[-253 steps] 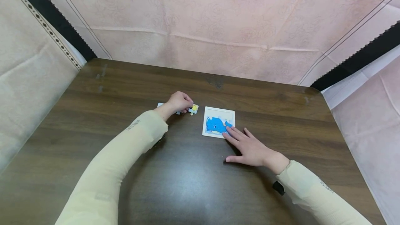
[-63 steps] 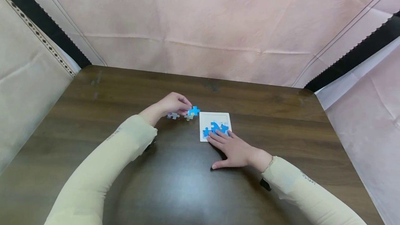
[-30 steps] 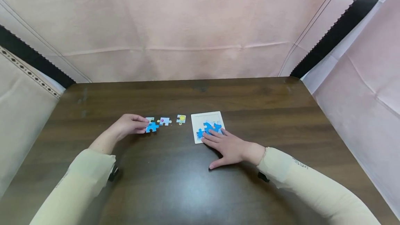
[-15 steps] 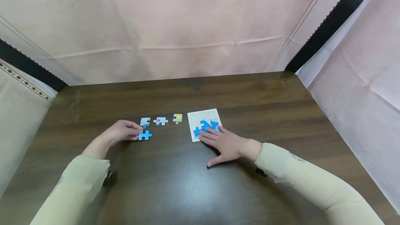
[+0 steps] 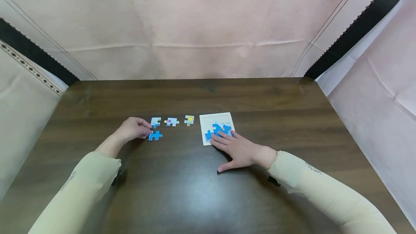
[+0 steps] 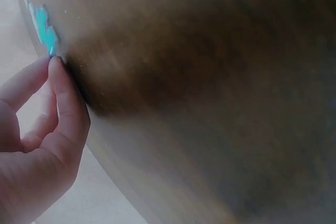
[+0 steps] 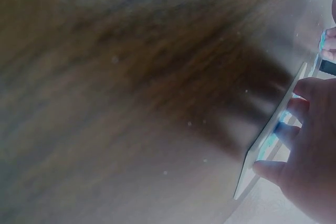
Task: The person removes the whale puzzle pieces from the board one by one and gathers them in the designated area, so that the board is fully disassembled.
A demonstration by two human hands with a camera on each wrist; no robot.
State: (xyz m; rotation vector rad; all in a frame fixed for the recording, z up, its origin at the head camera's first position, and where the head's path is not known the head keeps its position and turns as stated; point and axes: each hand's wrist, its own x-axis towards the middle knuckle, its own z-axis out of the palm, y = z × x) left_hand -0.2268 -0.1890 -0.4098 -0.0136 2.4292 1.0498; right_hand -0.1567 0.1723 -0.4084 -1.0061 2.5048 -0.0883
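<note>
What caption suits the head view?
Left hand pinches a blue puzzle piece; right hand rests on the white puzzle board.

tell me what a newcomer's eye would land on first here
Probably the square white puzzle board with bright blue shapes, on the dark brown wooden table, with the right hand resting its fingers on it. Next, to the board's left, the solid blue jigsaw piece pinched at its edge by the left hand. Just beyond that lies a row of three pale blue patterned jigsaw pieces.
</note>
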